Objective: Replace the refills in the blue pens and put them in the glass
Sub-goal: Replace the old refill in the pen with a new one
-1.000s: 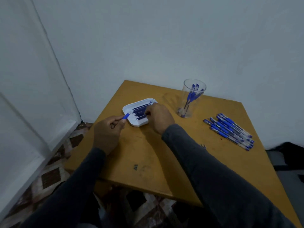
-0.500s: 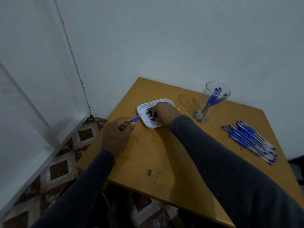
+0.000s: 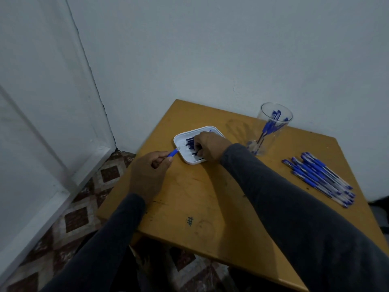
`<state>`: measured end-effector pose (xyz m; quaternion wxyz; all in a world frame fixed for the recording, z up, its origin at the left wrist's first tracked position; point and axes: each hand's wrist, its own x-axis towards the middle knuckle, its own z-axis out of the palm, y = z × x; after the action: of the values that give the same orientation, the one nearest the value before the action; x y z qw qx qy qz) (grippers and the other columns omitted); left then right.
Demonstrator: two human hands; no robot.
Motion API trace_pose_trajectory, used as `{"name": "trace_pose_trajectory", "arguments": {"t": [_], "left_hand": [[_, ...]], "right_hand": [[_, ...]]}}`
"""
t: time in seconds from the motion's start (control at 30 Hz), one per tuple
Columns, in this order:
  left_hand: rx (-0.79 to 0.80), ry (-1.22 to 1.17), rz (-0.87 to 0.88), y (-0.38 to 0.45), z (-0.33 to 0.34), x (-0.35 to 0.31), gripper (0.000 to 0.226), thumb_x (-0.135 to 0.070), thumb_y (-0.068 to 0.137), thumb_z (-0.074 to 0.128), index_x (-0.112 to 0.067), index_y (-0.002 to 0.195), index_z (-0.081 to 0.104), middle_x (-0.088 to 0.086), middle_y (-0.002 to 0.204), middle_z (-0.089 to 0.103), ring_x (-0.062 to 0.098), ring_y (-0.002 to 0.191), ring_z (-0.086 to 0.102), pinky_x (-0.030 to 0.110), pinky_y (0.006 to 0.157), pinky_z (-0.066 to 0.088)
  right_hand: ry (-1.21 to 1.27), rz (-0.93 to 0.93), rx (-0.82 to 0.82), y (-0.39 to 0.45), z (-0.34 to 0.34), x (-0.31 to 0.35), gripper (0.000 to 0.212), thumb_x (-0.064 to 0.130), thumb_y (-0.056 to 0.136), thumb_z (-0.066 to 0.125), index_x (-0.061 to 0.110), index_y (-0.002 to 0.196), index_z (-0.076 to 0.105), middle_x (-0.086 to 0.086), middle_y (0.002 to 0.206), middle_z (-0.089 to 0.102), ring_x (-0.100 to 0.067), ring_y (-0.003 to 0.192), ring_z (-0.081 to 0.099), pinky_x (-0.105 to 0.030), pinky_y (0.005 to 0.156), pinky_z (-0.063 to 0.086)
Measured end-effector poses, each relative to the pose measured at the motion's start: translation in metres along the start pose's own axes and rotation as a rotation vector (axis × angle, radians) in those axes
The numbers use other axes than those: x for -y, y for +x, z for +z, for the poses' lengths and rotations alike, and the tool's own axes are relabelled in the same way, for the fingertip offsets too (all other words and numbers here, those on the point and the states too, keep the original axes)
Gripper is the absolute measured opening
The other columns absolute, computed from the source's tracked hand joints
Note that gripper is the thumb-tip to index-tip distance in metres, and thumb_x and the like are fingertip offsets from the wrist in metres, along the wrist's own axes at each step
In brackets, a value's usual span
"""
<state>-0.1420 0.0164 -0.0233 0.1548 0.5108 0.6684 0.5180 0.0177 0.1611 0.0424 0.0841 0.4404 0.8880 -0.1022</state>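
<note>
My left hand (image 3: 149, 173) grips a blue pen (image 3: 173, 153) whose blue grip end and clear tip point toward a white tray (image 3: 182, 153). Several dark refills (image 3: 190, 142) lie in that tray. My right hand (image 3: 210, 146) reaches into the tray, fingers curled down on the refills; whether it pinches one is hidden. A clear glass (image 3: 271, 128) at the back of the table holds a few blue pens. Several more blue pens (image 3: 320, 178) lie in a pile at the right.
The wooden table (image 3: 210, 207) stands in a corner against a pale wall, with a small inked mark (image 3: 189, 221) near its front. Patterned floor tiles (image 3: 84, 207) show to the left and below the front edge.
The view has swung left, so the table sits further right in frame. My right hand has moved deeper over the tray's refills. My left hand keeps holding the pen.
</note>
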Motion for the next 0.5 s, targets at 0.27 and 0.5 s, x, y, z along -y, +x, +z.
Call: {"name": "trace_pose_trajectory", "arguments": {"t": [0.27, 0.5], "left_hand": [[0.002, -0.034, 0.062, -0.005, 0.008, -0.019, 0.022, -0.024, 0.095, 0.068, -0.017, 0.114, 0.074, -0.009, 0.081, 0.070, 0.006, 0.071, 0.063, 0.014, 0.063, 0.051], [0.080, -0.244, 0.076, -0.032, 0.029, -0.049, 0.022, -0.017, 0.095, 0.068, -0.008, 0.114, 0.074, 0.001, 0.083, 0.073, 0.009, 0.070, 0.065, 0.025, 0.063, 0.054]], "right_hand": [[0.071, -0.144, -0.190, -0.048, -0.020, -0.010, 0.016, 0.012, 0.097, 0.056, 0.024, 0.108, 0.059, -0.005, 0.111, 0.060, -0.025, 0.096, 0.058, -0.029, 0.073, 0.045], [0.585, -0.097, -0.310, -0.119, -0.021, -0.036, 0.021, -0.001, 0.092, 0.065, 0.009, 0.104, 0.079, 0.014, 0.087, 0.068, 0.010, 0.077, 0.059, -0.005, 0.071, 0.044]]}}
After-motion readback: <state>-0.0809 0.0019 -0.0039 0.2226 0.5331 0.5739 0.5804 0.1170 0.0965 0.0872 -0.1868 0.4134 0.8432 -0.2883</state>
